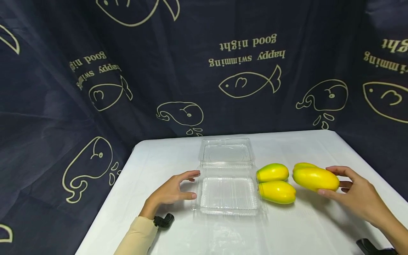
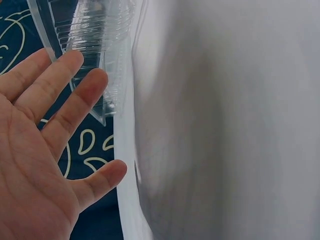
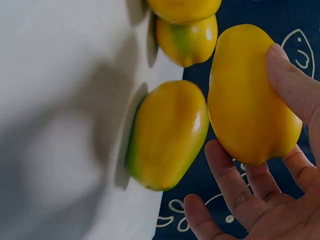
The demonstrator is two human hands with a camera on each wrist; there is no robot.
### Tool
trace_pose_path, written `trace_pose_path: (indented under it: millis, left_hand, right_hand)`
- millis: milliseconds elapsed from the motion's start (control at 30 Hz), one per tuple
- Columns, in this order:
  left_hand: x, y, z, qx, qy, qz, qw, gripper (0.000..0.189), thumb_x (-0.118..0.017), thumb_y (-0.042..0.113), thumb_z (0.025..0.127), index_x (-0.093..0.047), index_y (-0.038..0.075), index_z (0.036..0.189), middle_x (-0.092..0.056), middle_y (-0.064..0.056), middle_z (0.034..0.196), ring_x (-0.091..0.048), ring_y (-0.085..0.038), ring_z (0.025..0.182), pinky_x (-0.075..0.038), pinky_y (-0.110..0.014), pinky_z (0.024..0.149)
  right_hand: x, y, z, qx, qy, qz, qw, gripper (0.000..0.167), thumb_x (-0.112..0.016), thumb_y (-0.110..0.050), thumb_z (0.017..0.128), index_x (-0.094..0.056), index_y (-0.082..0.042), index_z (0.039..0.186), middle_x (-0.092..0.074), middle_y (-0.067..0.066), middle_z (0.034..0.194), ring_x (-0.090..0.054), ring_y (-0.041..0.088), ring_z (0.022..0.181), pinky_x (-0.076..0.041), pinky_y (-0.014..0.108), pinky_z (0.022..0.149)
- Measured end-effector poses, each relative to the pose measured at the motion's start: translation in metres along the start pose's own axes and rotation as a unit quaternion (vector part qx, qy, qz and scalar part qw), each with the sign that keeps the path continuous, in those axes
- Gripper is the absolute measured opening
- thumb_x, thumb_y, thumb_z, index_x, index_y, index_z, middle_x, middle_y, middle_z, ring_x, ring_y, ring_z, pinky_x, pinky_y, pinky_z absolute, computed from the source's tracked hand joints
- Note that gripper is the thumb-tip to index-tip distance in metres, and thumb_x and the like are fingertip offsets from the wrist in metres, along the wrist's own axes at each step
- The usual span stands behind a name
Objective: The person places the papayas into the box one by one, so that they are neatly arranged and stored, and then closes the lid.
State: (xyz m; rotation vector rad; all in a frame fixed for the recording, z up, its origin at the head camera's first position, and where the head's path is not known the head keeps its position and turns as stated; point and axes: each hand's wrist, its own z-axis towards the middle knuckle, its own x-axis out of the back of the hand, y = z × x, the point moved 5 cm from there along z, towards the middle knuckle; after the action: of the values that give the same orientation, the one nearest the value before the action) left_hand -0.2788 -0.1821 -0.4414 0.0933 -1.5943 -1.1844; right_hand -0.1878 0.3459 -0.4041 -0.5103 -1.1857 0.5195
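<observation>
A clear plastic clamshell box (image 1: 227,193) lies open on the white table, its lid folded back towards the far side. My left hand (image 1: 173,189) is at the box's left edge with fingers spread and nothing in its grasp; whether the fingertips touch the plastic, I cannot tell. My right hand (image 1: 358,194) holds a yellow papaya (image 1: 315,179) by its right end, between thumb and fingers, above the table. Partly hidden behind that fruit is another papaya (image 1: 304,165). Two more, a greenish-yellow papaya (image 1: 273,173) and a yellow papaya (image 1: 278,192), lie side by side against the box's right side.
The white tabletop (image 1: 172,156) ends at a dark blue cloth (image 1: 248,117) printed with pale fish and whales, which hangs behind and beside it. A black wrist strap device (image 1: 164,221) sits on the left wrist.
</observation>
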Motion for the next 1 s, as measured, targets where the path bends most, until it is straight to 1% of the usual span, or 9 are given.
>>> trace_pose_path:
  millis: [200, 400, 533, 633, 733, 800, 867, 933, 1000]
  left_hand:
    - [-0.001, 0.001, 0.002, 0.000, -0.004, 0.009, 1.0000, 0.078, -0.078, 0.044, 0.085, -0.041, 0.030, 0.153, -0.049, 0.007, 0.154, -0.054, -0.021, 0.133, -0.039, -0.055, 0.112]
    - [0.002, 0.000, -0.004, 0.005, 0.002, 0.009, 0.9999, 0.081, -0.079, 0.043, 0.085, -0.042, 0.022, 0.153, -0.050, 0.004, 0.153, -0.055, -0.021, 0.132, -0.040, -0.057, 0.110]
    - [0.001, -0.001, -0.002, 0.003, -0.001, 0.012, 0.9999, 0.080, -0.078, 0.046, 0.085, -0.041, 0.030, 0.153, -0.049, 0.005, 0.154, -0.054, -0.018, 0.133, -0.040, -0.055, 0.112]
    - [0.001, -0.002, -0.002, 0.006, 0.000, 0.011, 0.9999, 0.080, -0.078, 0.046, 0.084, -0.041, 0.030, 0.153, -0.050, 0.006, 0.153, -0.055, -0.019, 0.132, -0.040, -0.055, 0.111]
    - [0.002, -0.002, -0.003, 0.007, 0.000, 0.009, 0.9999, 0.081, -0.078, 0.045, 0.085, -0.040, 0.028, 0.154, -0.050, 0.005, 0.153, -0.055, -0.020, 0.132, -0.040, -0.056, 0.111]
    - [0.002, -0.002, -0.003, 0.009, -0.001, 0.007, 0.9999, 0.080, -0.078, 0.045, 0.085, -0.039, 0.031, 0.154, -0.051, 0.005, 0.152, -0.055, -0.020, 0.132, -0.039, -0.056, 0.111]
    - [0.001, -0.002, -0.003, 0.010, -0.003, 0.006, 0.9999, 0.080, -0.078, 0.046, 0.085, -0.038, 0.035, 0.153, -0.051, 0.006, 0.151, -0.055, -0.020, 0.132, -0.039, -0.056, 0.111]
    - [0.001, -0.002, -0.002, 0.012, -0.004, 0.004, 0.9999, 0.079, -0.079, 0.046, 0.084, -0.038, 0.039, 0.152, -0.052, 0.007, 0.151, -0.055, -0.018, 0.132, -0.039, -0.054, 0.112]
    - [0.000, -0.002, -0.001, 0.012, -0.005, 0.001, 0.9999, 0.079, -0.079, 0.046, 0.084, -0.038, 0.039, 0.151, -0.052, 0.005, 0.151, -0.055, -0.019, 0.132, -0.039, -0.055, 0.112]
  right_hand:
    - [-0.001, -0.019, 0.010, 0.009, -0.009, 0.009, 0.9999, 0.076, -0.091, -0.038, 0.071, -0.056, -0.012, 0.133, -0.047, -0.031, 0.114, -0.053, -0.020, 0.079, -0.049, 0.014, 0.060]
    - [-0.012, -0.045, 0.019, 0.034, -0.027, 0.036, 0.9984, 0.073, -0.090, -0.037, 0.073, -0.056, -0.012, 0.133, -0.053, -0.017, 0.118, -0.058, -0.017, 0.083, -0.052, 0.015, 0.064]
    - [-0.016, -0.057, 0.022, 0.039, -0.029, 0.039, 0.9981, 0.072, -0.090, -0.036, 0.074, -0.055, -0.013, 0.134, -0.057, -0.004, 0.124, -0.057, -0.018, 0.084, -0.052, 0.015, 0.064]
    - [-0.023, -0.066, 0.026, 0.046, -0.036, 0.051, 0.9970, 0.072, -0.089, -0.034, 0.076, -0.054, -0.012, 0.135, -0.057, 0.010, 0.128, -0.056, -0.017, 0.085, -0.053, 0.015, 0.065]
    - [-0.031, -0.078, 0.028, 0.053, -0.046, 0.068, 0.9952, 0.071, -0.088, -0.032, 0.077, -0.054, -0.010, 0.135, -0.057, 0.016, 0.129, -0.056, -0.016, 0.086, -0.054, 0.015, 0.067]
    - [-0.036, -0.085, 0.029, 0.053, -0.054, 0.074, 0.9944, 0.071, -0.088, -0.033, 0.077, -0.053, -0.010, 0.135, -0.057, 0.016, 0.129, -0.057, -0.015, 0.087, -0.055, 0.016, 0.069]
    - [-0.041, -0.092, 0.031, 0.053, -0.061, 0.075, 0.9938, 0.071, -0.088, -0.034, 0.077, -0.053, -0.010, 0.135, -0.058, 0.015, 0.129, -0.061, -0.008, 0.090, -0.055, 0.016, 0.070]
    - [-0.047, -0.098, 0.033, 0.057, -0.068, 0.075, 0.9932, 0.072, -0.087, -0.035, 0.077, -0.053, -0.010, 0.135, -0.058, 0.016, 0.130, -0.067, 0.005, 0.094, -0.055, 0.017, 0.071]
    - [-0.052, -0.105, 0.035, 0.058, -0.078, 0.078, 0.9922, 0.072, -0.087, -0.037, 0.078, -0.052, -0.010, 0.135, -0.058, 0.016, 0.131, -0.069, 0.021, 0.098, -0.056, 0.018, 0.072]
